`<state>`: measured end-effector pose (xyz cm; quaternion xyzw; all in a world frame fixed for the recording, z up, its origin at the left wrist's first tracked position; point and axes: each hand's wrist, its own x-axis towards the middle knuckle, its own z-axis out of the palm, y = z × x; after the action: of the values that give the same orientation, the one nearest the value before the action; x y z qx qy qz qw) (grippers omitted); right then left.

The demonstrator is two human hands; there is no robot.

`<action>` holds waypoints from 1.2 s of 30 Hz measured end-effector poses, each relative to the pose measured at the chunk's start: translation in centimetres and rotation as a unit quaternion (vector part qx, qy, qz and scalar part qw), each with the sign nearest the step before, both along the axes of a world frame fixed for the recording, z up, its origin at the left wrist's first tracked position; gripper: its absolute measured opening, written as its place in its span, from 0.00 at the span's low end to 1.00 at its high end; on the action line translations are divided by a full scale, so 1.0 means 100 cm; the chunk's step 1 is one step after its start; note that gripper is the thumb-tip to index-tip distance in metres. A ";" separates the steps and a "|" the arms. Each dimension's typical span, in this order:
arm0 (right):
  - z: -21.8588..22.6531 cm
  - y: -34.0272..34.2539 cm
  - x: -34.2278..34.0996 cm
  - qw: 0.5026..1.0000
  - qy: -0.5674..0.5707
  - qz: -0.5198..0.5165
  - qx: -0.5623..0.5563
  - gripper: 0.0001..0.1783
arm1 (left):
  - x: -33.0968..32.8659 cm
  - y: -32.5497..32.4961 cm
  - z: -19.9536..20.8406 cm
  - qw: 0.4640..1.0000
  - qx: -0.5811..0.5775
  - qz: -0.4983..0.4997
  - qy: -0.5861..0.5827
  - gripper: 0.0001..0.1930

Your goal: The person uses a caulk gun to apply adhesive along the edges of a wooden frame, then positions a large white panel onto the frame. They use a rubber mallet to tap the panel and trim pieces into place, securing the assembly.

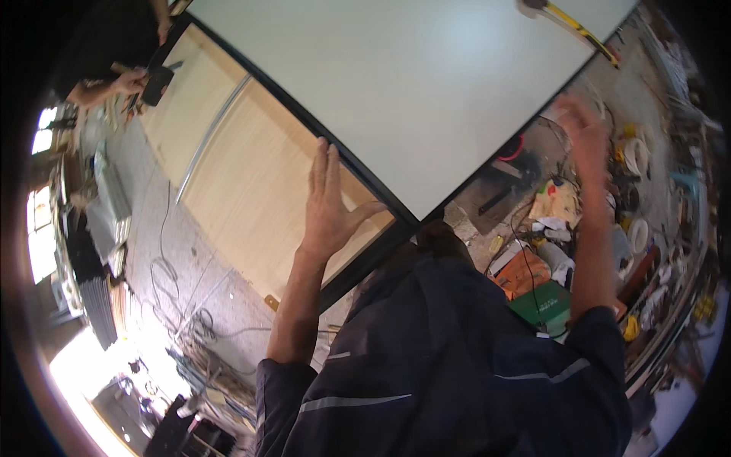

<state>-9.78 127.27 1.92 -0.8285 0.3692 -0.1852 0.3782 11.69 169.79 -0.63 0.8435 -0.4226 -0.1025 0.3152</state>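
The large white rectangular panel with a dark frame (411,84) is steadied by the left hand (329,199), spread flat; the blurred right hand's (582,133) grip cannot be told, so the panel could slip.

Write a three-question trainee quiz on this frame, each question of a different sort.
1. True or false: the left hand lies flat, fingers extended, across the black frame edge between the white panel and the wooden panel.
2. What lies on the white panel's far corner? A) yellow-handled tool B) red bucket C) paint roller
3. Fill in: the right hand is raised beside the panel's ____ edge and looks motion-blurred.

Key: 1 true; 2 A; 3 right
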 end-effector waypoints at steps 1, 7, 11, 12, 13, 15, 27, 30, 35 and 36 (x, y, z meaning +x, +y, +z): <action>0.011 -0.036 0.009 0.998 -0.003 -0.047 -0.035 0.23 | 0.000 -0.005 -0.001 1.000 0.026 0.002 0.001 0.65; -0.012 -0.278 0.039 0.922 0.109 0.031 -0.369 0.38 | -0.002 -0.013 0.000 0.996 0.072 0.033 0.047 0.73; -0.043 -0.330 0.057 0.887 0.245 0.081 -0.383 0.41 | -0.006 -0.016 0.004 0.995 0.072 0.043 0.050 0.76; -0.053 -0.338 0.056 0.879 0.267 0.095 -0.384 0.42 | -0.006 -0.017 0.004 0.995 0.074 0.047 0.054 0.76; -0.057 -0.349 0.055 0.893 0.266 0.099 -0.349 0.42 | -0.004 -0.019 0.004 0.994 0.077 0.050 0.059 0.76; -0.056 -0.359 0.061 0.919 0.261 0.111 -0.276 0.43 | -0.005 -0.020 0.008 0.992 0.092 0.064 0.066 0.77; -0.013 -0.102 0.018 0.981 0.164 -0.046 0.095 0.17 | -0.003 -0.015 -0.002 0.997 0.054 0.033 -0.050 0.70; -0.002 -0.001 -0.031 0.985 0.099 -0.100 0.103 0.17 | -0.002 -0.015 -0.001 0.996 0.001 -0.003 -0.095 0.58; 0.024 0.166 -0.090 0.969 0.065 -0.148 0.186 0.31 | 0.037 -0.006 -0.026 0.987 -0.121 -0.037 -0.096 0.29; 0.030 0.195 -0.100 0.966 0.060 -0.156 0.200 0.31 | 0.044 -0.006 -0.026 0.987 -0.135 -0.029 -0.085 0.27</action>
<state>-19.77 146.78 4.90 -0.6779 0.5452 -0.1146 0.4796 16.11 169.19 -3.19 0.7862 -0.4820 0.0184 0.3863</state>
